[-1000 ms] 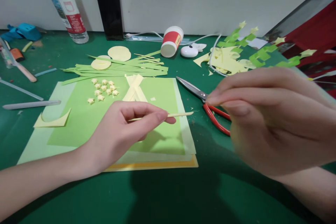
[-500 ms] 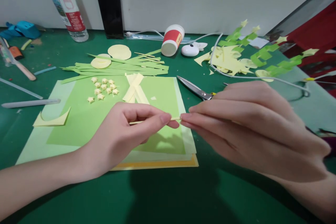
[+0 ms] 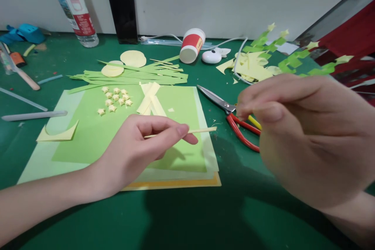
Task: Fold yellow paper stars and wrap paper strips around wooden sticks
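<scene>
Fingers of the left hand (image 3: 150, 144) are closed on a thin pale-yellow strip (image 3: 203, 129) at the centre, above green paper (image 3: 96, 136). At right, the right hand's (image 3: 310, 136) fingertips bunch together, apart from the strip; whether they hold anything, I cannot tell. Red-handled scissors (image 3: 216, 98) lie beside them.

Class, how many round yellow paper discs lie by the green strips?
2: the far disc, behind the green strips; the near disc, left of it, among the strips. More could be hidden underneath.
</scene>
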`<state>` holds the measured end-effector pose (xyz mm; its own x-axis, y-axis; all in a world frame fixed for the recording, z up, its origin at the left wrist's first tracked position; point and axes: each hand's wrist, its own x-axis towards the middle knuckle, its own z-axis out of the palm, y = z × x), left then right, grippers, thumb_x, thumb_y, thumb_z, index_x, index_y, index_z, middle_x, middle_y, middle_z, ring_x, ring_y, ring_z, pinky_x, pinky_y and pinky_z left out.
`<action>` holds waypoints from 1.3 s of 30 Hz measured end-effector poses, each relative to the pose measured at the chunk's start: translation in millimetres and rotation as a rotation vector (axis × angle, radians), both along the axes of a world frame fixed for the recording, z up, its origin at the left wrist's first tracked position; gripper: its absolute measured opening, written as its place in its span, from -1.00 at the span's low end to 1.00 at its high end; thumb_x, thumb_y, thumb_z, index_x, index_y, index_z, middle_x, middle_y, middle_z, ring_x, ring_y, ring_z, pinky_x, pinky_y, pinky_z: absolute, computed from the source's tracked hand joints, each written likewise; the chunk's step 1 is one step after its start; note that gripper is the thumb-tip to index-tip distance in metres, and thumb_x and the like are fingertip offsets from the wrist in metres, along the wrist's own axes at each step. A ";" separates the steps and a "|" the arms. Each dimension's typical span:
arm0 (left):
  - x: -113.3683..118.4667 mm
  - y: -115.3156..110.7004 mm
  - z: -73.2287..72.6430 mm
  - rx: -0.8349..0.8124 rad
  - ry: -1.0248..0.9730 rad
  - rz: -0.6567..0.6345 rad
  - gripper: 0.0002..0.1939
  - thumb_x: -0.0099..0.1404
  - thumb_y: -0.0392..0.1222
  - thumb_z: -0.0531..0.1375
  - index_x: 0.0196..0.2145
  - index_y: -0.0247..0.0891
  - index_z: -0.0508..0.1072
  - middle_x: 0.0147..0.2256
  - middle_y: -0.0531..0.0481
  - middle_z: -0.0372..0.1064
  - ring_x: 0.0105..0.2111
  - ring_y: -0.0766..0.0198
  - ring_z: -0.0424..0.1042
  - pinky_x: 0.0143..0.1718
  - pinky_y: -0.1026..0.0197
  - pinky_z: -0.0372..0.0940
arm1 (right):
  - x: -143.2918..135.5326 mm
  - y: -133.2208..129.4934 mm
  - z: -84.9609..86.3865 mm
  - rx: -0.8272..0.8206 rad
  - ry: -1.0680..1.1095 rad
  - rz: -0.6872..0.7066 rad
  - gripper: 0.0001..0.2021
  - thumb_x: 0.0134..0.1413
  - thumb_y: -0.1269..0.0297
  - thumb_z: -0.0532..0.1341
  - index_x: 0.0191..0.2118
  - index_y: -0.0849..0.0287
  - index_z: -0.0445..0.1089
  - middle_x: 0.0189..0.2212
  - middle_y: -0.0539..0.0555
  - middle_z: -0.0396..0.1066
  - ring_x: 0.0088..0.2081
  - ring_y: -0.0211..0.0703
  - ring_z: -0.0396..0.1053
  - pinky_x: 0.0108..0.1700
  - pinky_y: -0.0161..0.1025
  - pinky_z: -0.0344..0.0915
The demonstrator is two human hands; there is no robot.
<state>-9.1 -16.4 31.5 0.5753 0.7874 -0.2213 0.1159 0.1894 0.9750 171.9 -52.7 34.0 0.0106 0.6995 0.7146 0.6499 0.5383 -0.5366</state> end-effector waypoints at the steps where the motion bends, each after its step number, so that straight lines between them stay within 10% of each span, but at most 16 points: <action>1: -0.2 -0.1 -0.4 -0.009 -0.013 -0.005 -0.75 0.22 -0.10 0.11 -0.48 -0.22 0.52 -0.73 0.16 -0.14 -0.71 0.50 -0.15 -0.70 0.34 -0.21 | -0.1 0.9 0.5 -0.005 -0.020 0.013 -0.87 0.03 0.48 0.15 -0.45 0.12 0.25 -0.52 -0.05 0.31 -0.44 -0.29 0.30 -0.44 -0.27 0.27; 10: 4.4 1.2 6.3 -0.017 0.064 -0.030 -0.76 0.20 -0.15 0.10 -0.48 -0.27 0.52 -0.73 0.17 -0.15 -0.70 0.49 -0.17 -0.70 0.34 -0.23 | 5.0 8.2 15.7 0.038 -0.378 0.265 -0.89 -0.10 0.42 0.28 -0.47 0.09 0.35 -0.51 -0.04 0.44 -0.50 -0.30 0.36 -0.47 -0.30 0.29; 24: 3.2 -0.2 0.9 0.025 0.005 0.009 -0.77 0.20 -0.21 0.11 -0.51 -0.25 0.51 -0.72 0.17 -0.08 -0.71 0.53 -0.14 -0.73 0.40 -0.24 | 0.6 2.7 3.2 -0.056 -0.088 -0.003 -0.90 -0.01 0.46 0.20 -0.47 0.17 0.29 -0.48 -0.06 0.36 -0.42 -0.39 0.31 -0.47 -0.37 0.23; 39: 1.4 -1.5 -1.5 -0.093 -0.088 -0.054 -0.76 0.22 -0.12 0.11 -0.50 -0.16 0.51 -0.72 0.17 -0.19 -0.70 0.52 -0.17 -0.71 0.38 -0.25 | 1.4 5.1 17.6 0.084 -0.399 0.174 -0.82 -0.17 0.53 0.27 -0.44 0.08 0.37 -0.52 -0.03 0.46 -0.50 -0.26 0.36 -0.46 -0.29 0.28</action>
